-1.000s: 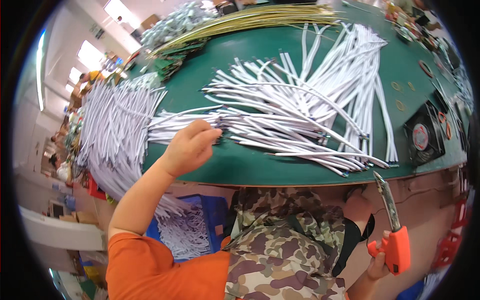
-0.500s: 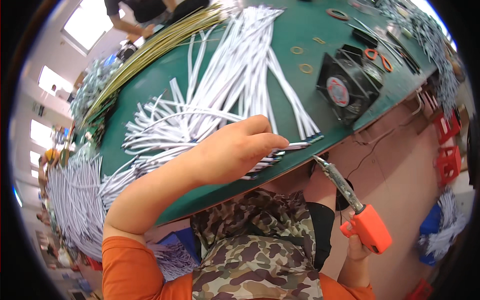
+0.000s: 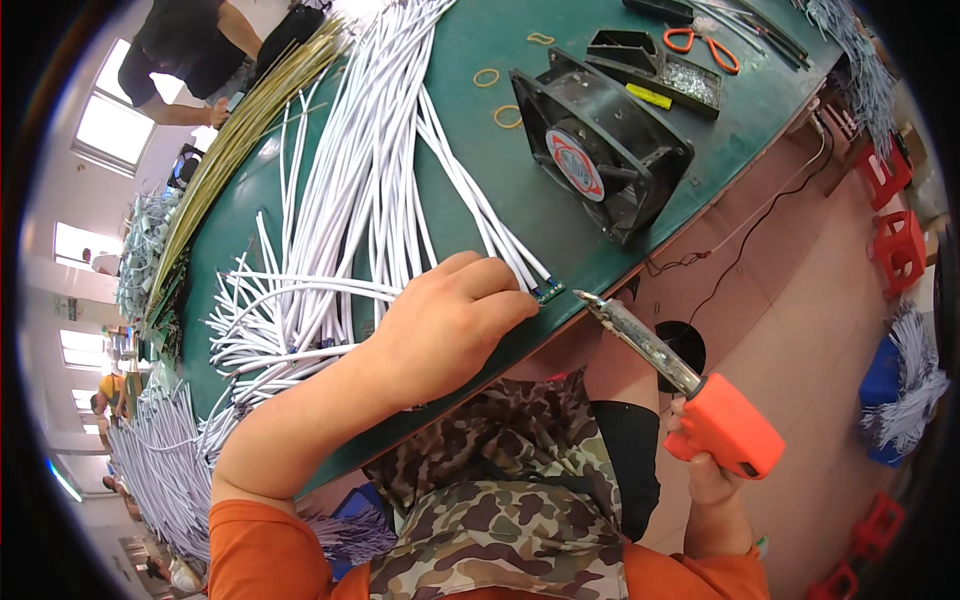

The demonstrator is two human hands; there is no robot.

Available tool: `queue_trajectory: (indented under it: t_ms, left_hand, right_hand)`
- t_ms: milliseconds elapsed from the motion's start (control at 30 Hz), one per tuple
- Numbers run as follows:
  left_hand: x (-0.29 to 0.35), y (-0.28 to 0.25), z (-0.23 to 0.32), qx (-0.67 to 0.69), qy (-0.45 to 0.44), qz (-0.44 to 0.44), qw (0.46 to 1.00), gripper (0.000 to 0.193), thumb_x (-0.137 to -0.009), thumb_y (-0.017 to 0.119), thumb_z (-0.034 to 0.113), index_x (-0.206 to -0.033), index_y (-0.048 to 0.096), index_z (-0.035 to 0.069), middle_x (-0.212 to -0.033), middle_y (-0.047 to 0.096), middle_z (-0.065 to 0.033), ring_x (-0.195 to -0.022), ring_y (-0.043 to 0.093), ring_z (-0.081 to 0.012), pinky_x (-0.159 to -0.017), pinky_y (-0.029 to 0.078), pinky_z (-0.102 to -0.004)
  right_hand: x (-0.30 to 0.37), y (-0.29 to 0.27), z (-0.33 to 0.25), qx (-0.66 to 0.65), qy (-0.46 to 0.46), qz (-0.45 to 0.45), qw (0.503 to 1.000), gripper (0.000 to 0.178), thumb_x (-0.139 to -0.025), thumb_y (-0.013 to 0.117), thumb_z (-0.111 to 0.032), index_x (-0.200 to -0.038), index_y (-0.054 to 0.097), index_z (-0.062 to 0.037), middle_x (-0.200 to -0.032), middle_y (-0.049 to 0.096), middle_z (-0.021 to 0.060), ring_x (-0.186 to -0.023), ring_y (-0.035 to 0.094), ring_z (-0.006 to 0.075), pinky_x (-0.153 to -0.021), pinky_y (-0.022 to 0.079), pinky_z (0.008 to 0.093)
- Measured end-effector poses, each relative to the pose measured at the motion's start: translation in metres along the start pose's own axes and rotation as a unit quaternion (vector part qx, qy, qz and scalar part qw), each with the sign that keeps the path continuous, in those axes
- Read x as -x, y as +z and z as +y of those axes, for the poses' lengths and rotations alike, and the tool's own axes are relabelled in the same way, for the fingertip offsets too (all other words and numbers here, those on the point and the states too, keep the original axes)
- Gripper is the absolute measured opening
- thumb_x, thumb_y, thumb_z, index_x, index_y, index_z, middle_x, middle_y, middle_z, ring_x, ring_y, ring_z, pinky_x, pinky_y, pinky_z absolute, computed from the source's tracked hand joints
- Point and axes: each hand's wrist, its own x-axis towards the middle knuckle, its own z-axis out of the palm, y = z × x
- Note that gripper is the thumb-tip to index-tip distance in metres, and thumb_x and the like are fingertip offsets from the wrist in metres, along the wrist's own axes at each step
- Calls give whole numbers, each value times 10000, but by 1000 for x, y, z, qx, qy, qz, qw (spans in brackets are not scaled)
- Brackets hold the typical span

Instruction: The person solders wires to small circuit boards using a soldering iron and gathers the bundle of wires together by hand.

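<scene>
My left hand (image 3: 455,315) is closed in a pinch over the near edge of the table, at the end of a white cable (image 3: 515,262); the fingers hide most of what they grip. Just past the fingertips, small green circuit boards (image 3: 549,291) show at the cable ends. An orange-red soldering gun (image 3: 733,428) with a long metal barrel is gripped in my right hand (image 3: 708,475). Its tip points up and left, close to the boards, with a small gap. A large bundle of white cables (image 3: 365,150) spreads across the table behind my left hand.
On the green table (image 3: 490,150) stands a black fan (image 3: 600,150), right of the cables. Beyond it lie black trays (image 3: 665,75), red-handled scissors (image 3: 700,48) and rubber bands (image 3: 487,78). Yellowish wires (image 3: 235,150) lie at far left, near another person (image 3: 190,60). Red stools (image 3: 897,250) stand right.
The view has shifted, so the table things sit further left and the fan looks larger. The soldering tip is nearer my left fingertips. The cable end that stuck out from my fingers is now mostly hidden.
</scene>
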Motion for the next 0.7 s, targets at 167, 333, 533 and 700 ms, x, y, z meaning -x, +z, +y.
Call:
queue_trajectory:
  t_ms: [167, 333, 533, 700]
  left_hand:
    - [-4, -1, 0, 28, -7, -11, 1000, 240, -794, 743, -3, -1026, 727, 55, -918, 639, -90, -830, 633, -305, -727, 515, -414]
    - [-6, 0, 0, 58, -24, -18, 998, 238, -793, 740, -18, -1022, 723, 40, -909, 628, -103, -826, 633, -313, -729, 514, -410]
    - [-6, -4, 2, 65, -50, -38, 996, 264, -799, 705, -45, -1050, 715, 34, -915, 602, -120, -827, 621, -325, -728, 516, -406]
    - [-6, -5, 4, 64, -67, -69, 993, 252, -817, 644, 17, -1064, 698, 16, -968, 620, -147, -913, 615, -364, -822, 509, -458]
  right_hand:
    - [1, -8, 27, 115, -129, -45, 984, 381, -937, 725, -246, -1213, 658, 7, -1112, 692, 142, -823, 701, 311, -711, 561, 442]
    - [-12, 3, 26, 161, -146, -36, 975, 269, -953, 666, -295, -882, 708, -39, -844, 709, 88, -754, 666, 299, -648, 495, 390]
    - [-17, 11, 27, 165, -138, -23, 976, 288, -970, 642, -335, -858, 700, -76, -774, 695, 41, -669, 642, 264, -597, 477, 380]
    - [-14, 9, 35, 184, -146, -16, 972, 302, -974, 641, -347, -853, 701, -77, -768, 694, 35, -673, 649, 255, -584, 478, 369]
